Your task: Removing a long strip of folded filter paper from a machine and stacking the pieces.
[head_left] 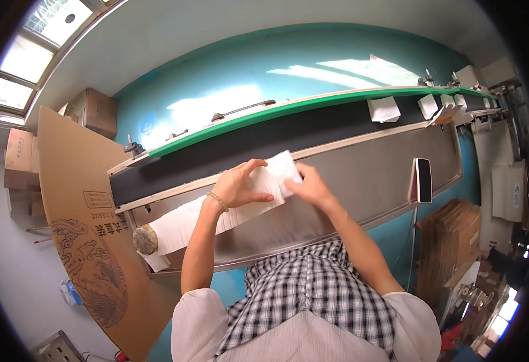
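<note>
Head view: both hands [240,184] [312,187] grip white folded tissue stack [270,178].

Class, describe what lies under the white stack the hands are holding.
Under the white stack held by both hands, left and right, lies the grey metal table; the spot directly beneath is covered.

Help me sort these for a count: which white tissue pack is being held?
The pack between the left hand and right hand; the others lie apart up the belt.
</note>
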### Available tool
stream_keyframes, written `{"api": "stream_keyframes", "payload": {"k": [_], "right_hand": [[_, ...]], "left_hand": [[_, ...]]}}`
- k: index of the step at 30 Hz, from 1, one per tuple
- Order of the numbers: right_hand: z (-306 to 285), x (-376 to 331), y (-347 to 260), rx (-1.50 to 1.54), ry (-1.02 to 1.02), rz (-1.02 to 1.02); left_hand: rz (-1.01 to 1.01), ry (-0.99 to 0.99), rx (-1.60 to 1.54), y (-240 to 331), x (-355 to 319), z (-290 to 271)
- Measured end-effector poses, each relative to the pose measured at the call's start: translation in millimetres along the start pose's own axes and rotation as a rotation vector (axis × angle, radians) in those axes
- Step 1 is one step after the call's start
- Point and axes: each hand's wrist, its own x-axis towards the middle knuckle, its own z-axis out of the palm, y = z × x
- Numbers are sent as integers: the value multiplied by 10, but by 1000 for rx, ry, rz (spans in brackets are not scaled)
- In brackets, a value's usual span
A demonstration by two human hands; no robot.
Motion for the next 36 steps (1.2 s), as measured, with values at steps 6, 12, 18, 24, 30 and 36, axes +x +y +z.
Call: {"api": "stream_keyframes", "payload": {"k": [6,12,18,24,30,36], "right_hand": [[42,297,-17,681,233,182],[434,-22,-78,580,120,101],[271,49,-11,285,128,22],[373,162,15,303,163,-64],[553,-71,-102,648,99,271],[236,143,45,290,80,111]], "left_hand": [[30,-24,-24,-45,46,-48],[82,4,1,-121,-57,-46],[50,8,28,-229,-98,-67],[71,-23,5,-253,-37,-116],[152,11,50,-309,-173,-138],[87,-27,16,-340,-163,-137]]}}
